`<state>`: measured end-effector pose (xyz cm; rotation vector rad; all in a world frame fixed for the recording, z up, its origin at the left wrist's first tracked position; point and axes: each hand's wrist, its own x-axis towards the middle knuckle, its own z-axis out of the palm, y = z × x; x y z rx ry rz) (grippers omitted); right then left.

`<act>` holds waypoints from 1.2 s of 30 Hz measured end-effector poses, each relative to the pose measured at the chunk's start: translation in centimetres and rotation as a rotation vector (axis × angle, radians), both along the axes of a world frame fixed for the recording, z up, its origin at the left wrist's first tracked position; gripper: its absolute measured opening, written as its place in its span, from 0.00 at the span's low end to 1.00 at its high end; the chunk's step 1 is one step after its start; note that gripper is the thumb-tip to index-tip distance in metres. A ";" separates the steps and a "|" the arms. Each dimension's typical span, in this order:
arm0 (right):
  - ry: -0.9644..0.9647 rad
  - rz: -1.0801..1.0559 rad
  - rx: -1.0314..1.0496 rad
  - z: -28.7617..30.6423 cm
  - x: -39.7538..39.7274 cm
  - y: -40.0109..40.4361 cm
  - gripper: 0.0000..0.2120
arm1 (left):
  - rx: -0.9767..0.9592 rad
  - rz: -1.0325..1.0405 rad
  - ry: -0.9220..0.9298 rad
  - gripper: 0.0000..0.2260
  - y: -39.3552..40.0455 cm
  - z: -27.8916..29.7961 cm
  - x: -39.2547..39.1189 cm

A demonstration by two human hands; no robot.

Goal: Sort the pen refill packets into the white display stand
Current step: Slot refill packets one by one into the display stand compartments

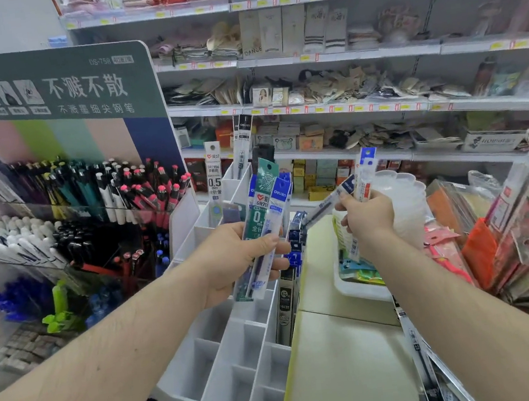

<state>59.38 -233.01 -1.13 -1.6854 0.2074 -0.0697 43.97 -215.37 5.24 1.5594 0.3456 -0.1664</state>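
The left hand (240, 259) grasps a small bunch of pen refill packets (264, 213), its fingers curled around their lower part, with a green packet and blue-topped ones fanned upward. The right hand (369, 216) pinches a few more packets (365, 172), one with a blue top standing up and one dark packet pointing toward 10 o'clock. Both hands hover above the white display stand (229, 369), which stands on the tabletop (348, 365) between the two arms. Most front compartments of the stand look empty, while several packets already stand in the back compartments at 12 o'clock from the left hand, and a row of blue and black ones fills the right column. To do this step well, I think the person should read the label on each packet first, then take one packet at a time and lower it straight into the compartment with the same kind, bottom end first, so it stands upright and does not bend. Holding many packets in both hands may make this difficult, because no hand is free to separate them. At 9 o'clock from the stand there is a big pen display (94, 219) with a green sign, just beside it. At 3 o'clock a white tray (359, 288) and a pile of plastic-wrapped goods (524, 236) crowd the tabletop. Loose packets (419, 357) lie under the right forearm and could be pushed off.
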 end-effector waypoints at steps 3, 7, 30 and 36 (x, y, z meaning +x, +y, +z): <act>0.008 0.026 -0.027 -0.2 0.8 0.6 0.06 | -0.033 0.007 0.007 0.06 0.4 -0.2 -0.1; 0.015 0.033 -0.024 -0.6 1.3 0.5 0.08 | -0.063 0.017 0.008 0.07 0.6 -0.2 -0.1; 0.133 0.509 -0.478 -8.8 0.7 2.9 0.05 | -0.083 0.032 0.026 0.05 0.3 0.2 0.2; 0.220 0.457 -0.321 -8.7 0.7 2.2 0.05 | -0.068 0.021 0.031 0.07 0.5 0.0 0.3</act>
